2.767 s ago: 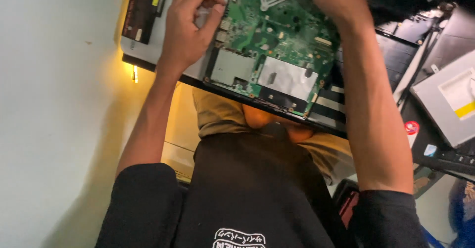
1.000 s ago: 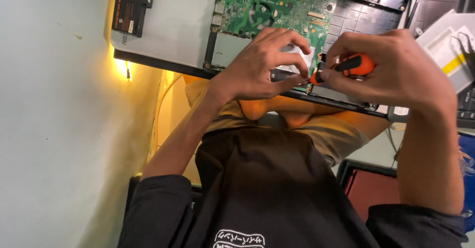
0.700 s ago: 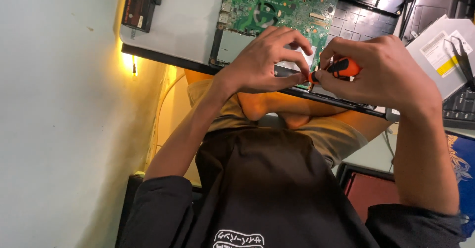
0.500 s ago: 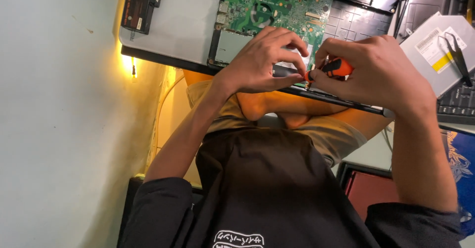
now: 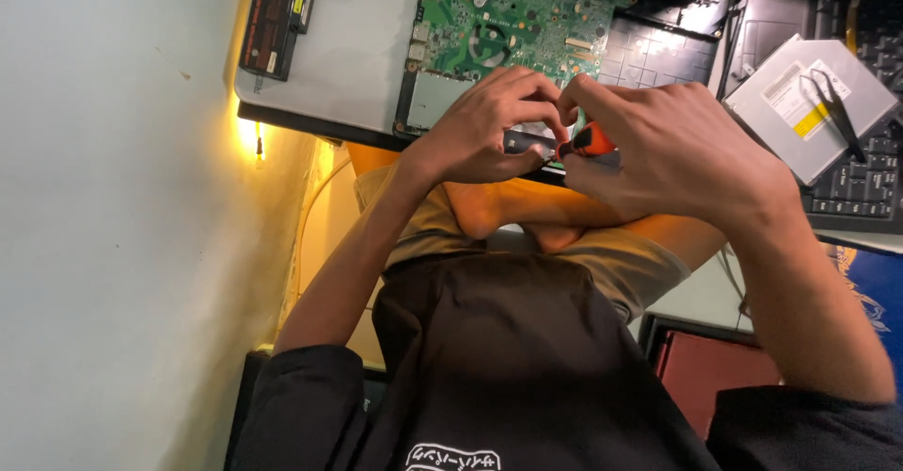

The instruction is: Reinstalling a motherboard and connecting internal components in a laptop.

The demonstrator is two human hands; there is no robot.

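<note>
My left hand (image 5: pixel 484 133) and my right hand (image 5: pixel 677 156) meet at the near edge of the desk, over my lap. Between them is a small screwdriver (image 5: pixel 588 140) with an orange and black handle. My right fingers pinch the orange part, and my left fingers close on the black end. Just beyond the hands a green circuit board (image 5: pixel 517 15) lies in an opened black laptop base (image 5: pixel 658 43). The screwdriver's tip is hidden by my fingers.
A black laptop battery (image 5: pixel 277 15) lies at the far left of the white desk top (image 5: pixel 348 53). At the right, a silver optical drive (image 5: pixel 800 90) with black tweezers (image 5: pixel 832 104) on it rests on a black keyboard (image 5: pixel 861 184). A dark red case (image 5: pixel 715 368) stands below.
Nearly three seconds ago both hands were up on the circuit board. They have since come back to the desk edge and closed on the screwdriver, and have stayed together there for the last second.
</note>
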